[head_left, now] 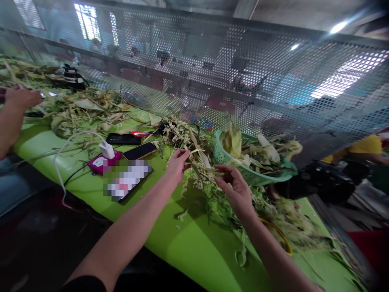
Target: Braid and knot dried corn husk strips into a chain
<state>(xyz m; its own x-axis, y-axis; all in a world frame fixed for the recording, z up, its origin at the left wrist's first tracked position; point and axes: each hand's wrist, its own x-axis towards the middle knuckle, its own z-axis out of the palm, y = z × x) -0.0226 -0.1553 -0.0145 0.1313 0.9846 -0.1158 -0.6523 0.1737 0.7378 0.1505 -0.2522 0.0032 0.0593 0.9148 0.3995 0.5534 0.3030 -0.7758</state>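
Note:
My left hand (178,163) is closed in a pinch on a thin, pale corn husk strip (198,150) above the green table. To its right my right hand (234,187) has its fingers curled, with thumb and forefinger at the end of dry husk pieces (206,165) that stretch between the two hands. Below and behind the hands lies a loose heap of shredded husk (179,134), with greener shreds under my right wrist. A green plastic basket (217,152) filled with husks stands just beyond my right hand.
Left of my left arm lie a lit phone (130,180), two dark phones (141,151), red-handled scissors (142,133) and a magenta power block (100,163) with a white charger (106,150). A perforated metal panel (182,81) borders the table's back. Another person's hand (22,97) works at far left.

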